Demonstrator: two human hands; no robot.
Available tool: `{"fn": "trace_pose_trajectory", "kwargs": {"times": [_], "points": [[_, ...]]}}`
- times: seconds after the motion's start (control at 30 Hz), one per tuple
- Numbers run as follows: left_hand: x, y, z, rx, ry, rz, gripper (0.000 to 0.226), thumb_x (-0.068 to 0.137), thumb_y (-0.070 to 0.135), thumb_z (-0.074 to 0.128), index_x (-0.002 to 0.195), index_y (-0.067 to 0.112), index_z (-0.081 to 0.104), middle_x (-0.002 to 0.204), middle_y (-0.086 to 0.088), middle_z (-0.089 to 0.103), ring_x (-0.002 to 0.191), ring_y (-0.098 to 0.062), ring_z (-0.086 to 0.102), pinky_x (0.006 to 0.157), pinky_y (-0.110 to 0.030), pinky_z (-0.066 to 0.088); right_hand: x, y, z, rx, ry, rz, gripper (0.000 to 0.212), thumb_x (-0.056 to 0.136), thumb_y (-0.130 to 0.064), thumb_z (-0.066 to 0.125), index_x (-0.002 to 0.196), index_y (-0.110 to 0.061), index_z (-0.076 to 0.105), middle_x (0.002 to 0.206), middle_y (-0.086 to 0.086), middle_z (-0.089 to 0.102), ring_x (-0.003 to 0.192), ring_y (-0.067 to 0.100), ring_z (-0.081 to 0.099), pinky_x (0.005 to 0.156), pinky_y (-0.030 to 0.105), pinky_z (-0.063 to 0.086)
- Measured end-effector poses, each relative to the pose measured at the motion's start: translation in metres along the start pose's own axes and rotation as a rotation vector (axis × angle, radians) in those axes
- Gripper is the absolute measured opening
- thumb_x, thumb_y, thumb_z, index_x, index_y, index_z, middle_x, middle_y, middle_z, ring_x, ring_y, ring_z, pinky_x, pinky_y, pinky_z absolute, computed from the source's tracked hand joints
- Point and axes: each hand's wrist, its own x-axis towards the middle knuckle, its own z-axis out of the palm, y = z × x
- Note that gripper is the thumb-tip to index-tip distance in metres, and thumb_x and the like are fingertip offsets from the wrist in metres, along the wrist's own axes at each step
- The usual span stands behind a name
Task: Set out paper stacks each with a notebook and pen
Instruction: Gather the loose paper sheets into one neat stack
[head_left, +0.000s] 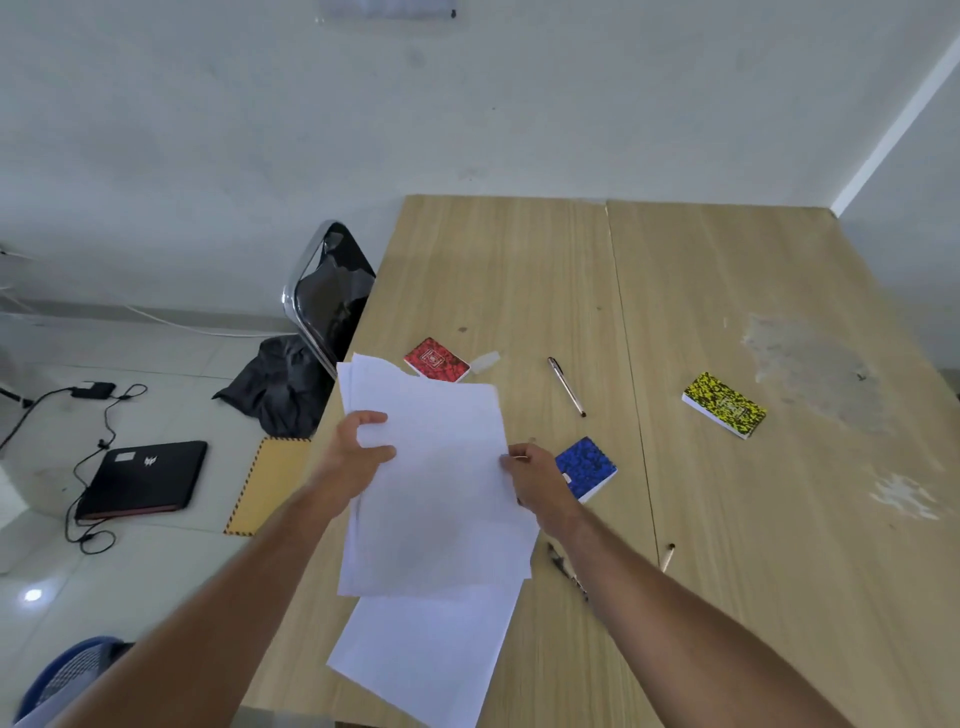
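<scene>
I hold a stack of white paper sheets (436, 478) above the wooden table (727, 291). My left hand (358, 457) grips its left edge and my right hand (535, 483) pinches its right edge. Another white sheet (431, 654) lies on the table below, near the front edge. A red notebook (436, 359) lies beyond the stack, a blue notebook (587, 467) just right of my right hand, and a yellow notebook (724, 405) farther right. One pen (566, 386) lies between the red and yellow notebooks. Two more pens (566, 569) (667, 557) lie by my right forearm.
A black chair (327, 291) with dark cloth (280, 389) stands at the table's left edge. On the floor to the left lie a black laptop (143, 480) with cables and a brown envelope (267, 486). A blue basket (67, 673) is at bottom left.
</scene>
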Motion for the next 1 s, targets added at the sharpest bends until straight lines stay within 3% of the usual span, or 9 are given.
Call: {"fn": "trace_pose_trajectory", "kwargs": {"times": [0.13,0.2,0.3,0.47,0.57,0.7,0.77,0.9,1.0], "points": [[-0.005,-0.015,-0.020,0.141,0.005,-0.016,0.041,0.093,-0.004,0.048,0.124,0.021,0.059,0.102,-0.006,0.056,0.051,-0.013,0.046,0.040,-0.017,0.038,0.010,0.032,-0.011,-0.716,-0.058,-0.174,0.048,0.094,-0.028,0.070,0.138,-0.013,0.055,0.124,0.005,0.062,0.105,0.019,0.061,0.082,0.030,0.051],[-0.005,-0.026,-0.028,0.203,0.002,-0.014,0.041,0.094,-0.004,0.044,0.120,0.021,0.062,0.095,-0.004,0.055,0.044,-0.008,0.043,0.039,-0.017,0.035,0.013,0.047,-0.011,-1.087,-0.187,-0.207,0.077,0.086,-0.043,0.078,0.149,-0.016,0.043,0.144,0.007,0.050,0.133,0.029,0.046,0.105,0.040,0.044],[-0.007,-0.033,-0.031,0.262,-0.006,-0.021,0.041,0.093,-0.005,0.042,0.119,0.019,0.062,0.092,-0.002,0.055,0.044,-0.007,0.043,0.039,-0.016,0.034,0.014,0.063,-0.002,-1.337,-0.205,-0.238,0.092,0.076,-0.052,0.083,0.146,-0.013,0.039,0.143,0.008,0.041,0.136,0.034,0.039,0.111,0.046,0.039],[-0.009,-0.034,-0.030,0.271,-0.013,-0.015,0.050,0.089,-0.010,0.041,0.123,0.023,0.057,0.067,0.003,0.045,0.034,-0.005,0.032,0.037,-0.019,0.031,0.014,0.075,0.005,-1.281,-0.163,-0.231,0.078,0.083,-0.044,0.080,0.145,-0.016,0.043,0.137,0.009,0.050,0.132,0.034,0.044,0.111,0.045,0.040],[-0.008,-0.030,-0.027,0.260,-0.021,-0.004,0.051,0.090,-0.012,0.041,0.125,0.022,0.056,0.074,0.002,0.046,0.032,-0.006,0.036,0.037,-0.018,0.031,0.016,0.072,0.000,-1.060,-0.089,-0.212,0.048,0.091,-0.020,0.073,0.133,-0.013,0.052,0.126,0.009,0.059,0.120,0.029,0.056,0.091,0.038,0.050],[-0.006,-0.025,-0.023,0.265,-0.035,-0.007,0.047,0.092,-0.011,0.041,0.123,0.021,0.057,0.076,0.003,0.043,0.031,-0.005,0.035,0.035,-0.016,0.029,0.018,0.066,-0.013,-1.052,-0.020,-0.220,0.015,0.091,0.002,0.052,0.091,-0.012,0.060,0.098,0.007,0.064,0.102,0.030,0.066,0.072,0.032,0.046],[-0.003,-0.026,-0.021,0.263,-0.035,-0.005,0.045,0.093,-0.010,0.040,0.121,0.020,0.058,0.079,0.002,0.043,0.030,-0.004,0.034,0.035,-0.017,0.029,0.018,0.066,-0.018,-1.057,-0.041,-0.204,0.005,0.091,-0.010,0.059,0.090,-0.015,0.060,0.104,0.005,0.063,0.108,0.030,0.063,0.079,0.032,0.046],[-0.003,-0.026,-0.017,0.262,-0.042,-0.001,0.049,0.091,-0.009,0.039,0.118,0.026,0.058,0.075,0.004,0.045,0.031,-0.005,0.035,0.036,-0.019,0.030,0.016,0.075,-0.012,-1.204,-0.081,-0.117,0.059,0.079,-0.051,0.079,0.122,-0.016,0.058,0.128,0.004,0.045,0.124,0.029,0.044,0.102,0.042,0.045],[-0.005,-0.024,-0.016,0.248,-0.062,0.056,0.063,0.087,-0.013,0.038,0.129,0.032,0.051,0.084,-0.004,0.048,0.034,-0.006,0.037,0.038,-0.022,0.033,0.015,0.076,-0.007,-1.114,-0.036,-0.125,0.026,0.088,-0.032,0.071,0.108,-0.018,0.060,0.123,0.006,0.052,0.123,0.032,0.045,0.101,0.041,0.042]]}}
